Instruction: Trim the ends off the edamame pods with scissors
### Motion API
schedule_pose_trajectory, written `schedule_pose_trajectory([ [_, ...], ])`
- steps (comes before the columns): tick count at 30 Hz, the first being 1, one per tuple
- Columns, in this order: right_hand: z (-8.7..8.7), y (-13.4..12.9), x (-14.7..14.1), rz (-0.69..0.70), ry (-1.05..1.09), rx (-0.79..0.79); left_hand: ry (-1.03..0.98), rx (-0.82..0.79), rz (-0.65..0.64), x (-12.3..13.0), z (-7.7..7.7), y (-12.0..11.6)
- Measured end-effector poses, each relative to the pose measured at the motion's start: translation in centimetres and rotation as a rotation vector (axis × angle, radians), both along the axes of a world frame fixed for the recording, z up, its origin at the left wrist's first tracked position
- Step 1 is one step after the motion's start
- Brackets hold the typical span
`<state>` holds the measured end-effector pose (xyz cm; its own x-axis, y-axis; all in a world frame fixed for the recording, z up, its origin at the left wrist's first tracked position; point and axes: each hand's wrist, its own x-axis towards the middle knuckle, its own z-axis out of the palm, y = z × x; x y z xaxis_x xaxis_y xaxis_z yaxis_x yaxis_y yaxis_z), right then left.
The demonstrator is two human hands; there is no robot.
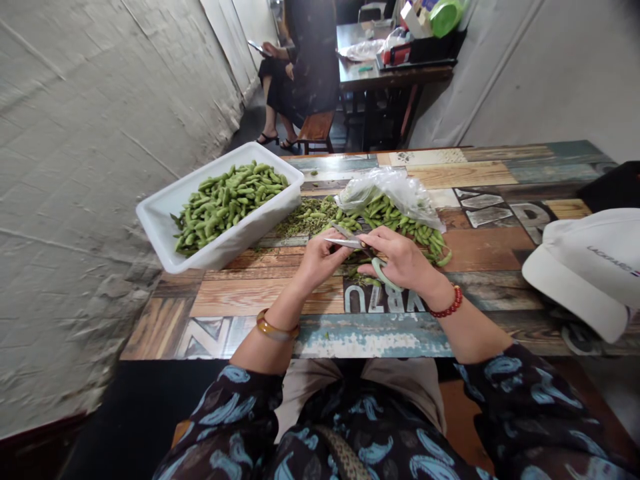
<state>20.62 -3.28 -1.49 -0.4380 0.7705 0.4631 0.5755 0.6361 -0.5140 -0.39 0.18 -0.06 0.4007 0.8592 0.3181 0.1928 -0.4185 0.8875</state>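
Observation:
My right hand (pixel 400 259) is closed around the pale green handles of a pair of scissors (pixel 350 243), whose blades are parted and point left. Just in front of the blades, my left hand (pixel 323 259) has its fingers pinched together; whatever is between them is hidden. Beyond both hands, green edamame pods (pixel 395 217) spill from a clear plastic bag (pixel 393 190). Small trimmings (pixel 310 217) lie heaped left of the bag. A white plastic tub (pixel 235 250) farther left holds a pile of pods (pixel 225 203).
A white cap (pixel 590 267) lies at the right of the patchwork-patterned table (pixel 270 293). Past the table, a person (pixel 313 60) sits on a wooden stool with a phone. Another table (pixel 370 77) behind carries bags and a box. A white brick wall (pixel 100 167) runs along the left.

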Motion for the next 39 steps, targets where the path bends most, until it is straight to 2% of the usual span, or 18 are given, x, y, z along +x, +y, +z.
schedule_pose_trajectory([
  [4,-0.2,0.0,0.1,-0.005,-0.015,-0.022,-0.005,-0.052,-0.008,0.0,0.1,0.0],
  [7,-0.5,0.1,0.0,-0.017,0.003,-0.049,-0.058,-0.149,0.028,0.0,0.1,-0.1],
  [12,-0.9,0.6,-0.2,-0.163,0.165,-0.006,-0.396,-0.522,0.080,-0.1,0.2,0.0],
  [15,-1.1,0.7,-0.2,-0.197,0.183,0.039,-0.569,-0.639,0.122,-0.4,0.4,0.2],
  [20,-1.5,0.5,-0.4,-0.128,0.147,0.024,-0.662,-0.697,0.144,-0.3,0.5,0.3],
  [27,-1.4,0.5,-0.5,-0.053,0.129,0.018,-0.627,-0.716,0.094,0.4,0.1,-0.2],
  [39,-1.0,0.2,-0.6,-0.080,0.067,0.099,-0.605,-0.761,-0.008,1.0,0.1,-0.6],
])
